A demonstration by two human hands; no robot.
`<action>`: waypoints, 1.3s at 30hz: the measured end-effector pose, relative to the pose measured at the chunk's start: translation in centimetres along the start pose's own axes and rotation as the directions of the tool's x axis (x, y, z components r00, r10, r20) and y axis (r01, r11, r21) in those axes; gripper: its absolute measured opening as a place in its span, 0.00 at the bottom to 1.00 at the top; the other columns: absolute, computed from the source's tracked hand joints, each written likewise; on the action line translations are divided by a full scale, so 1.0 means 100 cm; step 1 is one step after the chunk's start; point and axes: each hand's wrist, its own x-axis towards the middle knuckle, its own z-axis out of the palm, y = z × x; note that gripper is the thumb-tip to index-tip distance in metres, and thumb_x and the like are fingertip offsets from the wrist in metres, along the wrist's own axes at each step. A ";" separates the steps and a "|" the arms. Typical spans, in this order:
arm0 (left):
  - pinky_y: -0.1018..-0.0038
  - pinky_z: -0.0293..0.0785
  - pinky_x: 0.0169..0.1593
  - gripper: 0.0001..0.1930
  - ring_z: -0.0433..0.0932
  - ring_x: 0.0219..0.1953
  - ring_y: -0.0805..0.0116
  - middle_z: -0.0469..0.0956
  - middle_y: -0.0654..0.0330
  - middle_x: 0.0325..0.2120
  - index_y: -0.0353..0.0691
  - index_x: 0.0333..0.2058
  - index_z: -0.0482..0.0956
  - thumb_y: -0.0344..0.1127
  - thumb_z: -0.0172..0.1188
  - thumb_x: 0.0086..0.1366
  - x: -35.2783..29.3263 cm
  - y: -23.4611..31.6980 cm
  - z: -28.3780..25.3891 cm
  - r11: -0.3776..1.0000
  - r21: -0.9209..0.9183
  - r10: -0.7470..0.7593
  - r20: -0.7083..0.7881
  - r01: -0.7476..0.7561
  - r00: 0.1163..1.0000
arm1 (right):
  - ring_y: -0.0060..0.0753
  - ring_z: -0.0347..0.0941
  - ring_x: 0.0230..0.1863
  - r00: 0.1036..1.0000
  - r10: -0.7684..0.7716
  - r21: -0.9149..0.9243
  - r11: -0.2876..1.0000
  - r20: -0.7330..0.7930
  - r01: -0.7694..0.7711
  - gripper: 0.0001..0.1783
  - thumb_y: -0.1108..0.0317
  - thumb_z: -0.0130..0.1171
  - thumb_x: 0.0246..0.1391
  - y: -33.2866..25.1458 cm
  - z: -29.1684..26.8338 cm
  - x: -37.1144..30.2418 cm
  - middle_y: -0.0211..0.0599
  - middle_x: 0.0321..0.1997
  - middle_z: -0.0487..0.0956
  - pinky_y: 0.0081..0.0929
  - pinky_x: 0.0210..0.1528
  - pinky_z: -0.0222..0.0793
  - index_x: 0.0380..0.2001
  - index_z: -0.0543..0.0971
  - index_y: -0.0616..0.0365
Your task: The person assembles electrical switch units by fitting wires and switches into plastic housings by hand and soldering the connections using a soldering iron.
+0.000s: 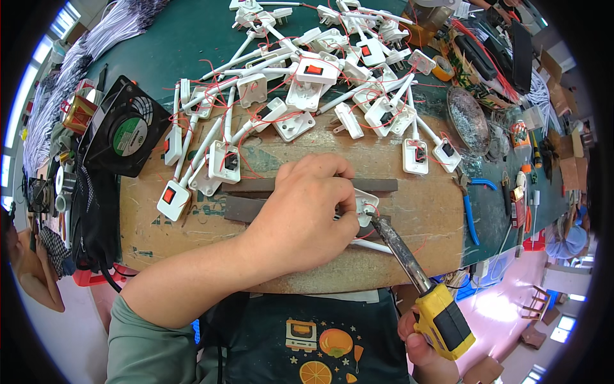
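My left hand (pixel 307 214) reaches across the middle of the work board with its fingers bent around a small white plastic housing (pixel 366 203), part of which the hand hides. A white cable (pixel 372 245) and a thin red wire show beside that housing. In my right hand (pixel 419 342), at the lower right, is a soldering iron (pixel 446 323) with a yellow and black handle. Its tip points up and left and meets or nearly meets the housing. Two dark flat bars, a far one (pixel 378 185) and a near one (pixel 243 208), lie under and beside my left hand.
Many white switch housings (pixel 313 70) with red wires and cables are heaped beyond my hands. A black fan (pixel 125 128) stands at left. Blue-handled pliers (pixel 471 214), a metal dish (pixel 469 118) and orange tape (pixel 442 68) lie at right. Another person (pixel 32 269) is at far left.
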 end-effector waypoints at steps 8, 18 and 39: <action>0.58 0.66 0.60 0.04 0.74 0.54 0.50 0.77 0.53 0.49 0.40 0.26 0.80 0.31 0.66 0.55 0.003 0.001 0.000 1.000 -0.002 0.005 0.014 -0.005 1.000 | 0.38 0.72 0.18 0.998 -0.045 -0.012 0.999 -0.050 0.045 0.12 0.59 0.66 0.51 0.000 -0.001 0.003 0.28 0.17 0.73 0.33 0.21 0.65 0.20 0.78 0.49; 0.59 0.65 0.61 0.04 0.73 0.56 0.50 0.77 0.54 0.49 0.41 0.26 0.81 0.31 0.68 0.53 0.001 0.003 -0.001 1.000 0.020 -0.014 0.020 0.013 1.000 | 0.22 0.64 0.19 0.923 0.090 0.337 0.940 -0.373 0.045 0.38 0.46 0.73 0.52 0.015 -0.022 0.025 0.26 0.22 0.68 0.22 0.21 0.61 0.55 0.70 0.60; 0.59 0.65 0.62 0.04 0.73 0.57 0.51 0.77 0.54 0.51 0.42 0.27 0.82 0.31 0.68 0.53 0.000 0.002 -0.004 0.999 0.035 -0.043 0.050 0.041 0.998 | 0.24 0.67 0.30 0.821 0.442 0.834 0.547 -0.361 0.072 0.31 0.42 0.52 0.67 0.024 -0.075 0.171 0.27 0.26 0.67 0.28 0.30 0.67 0.54 0.75 0.60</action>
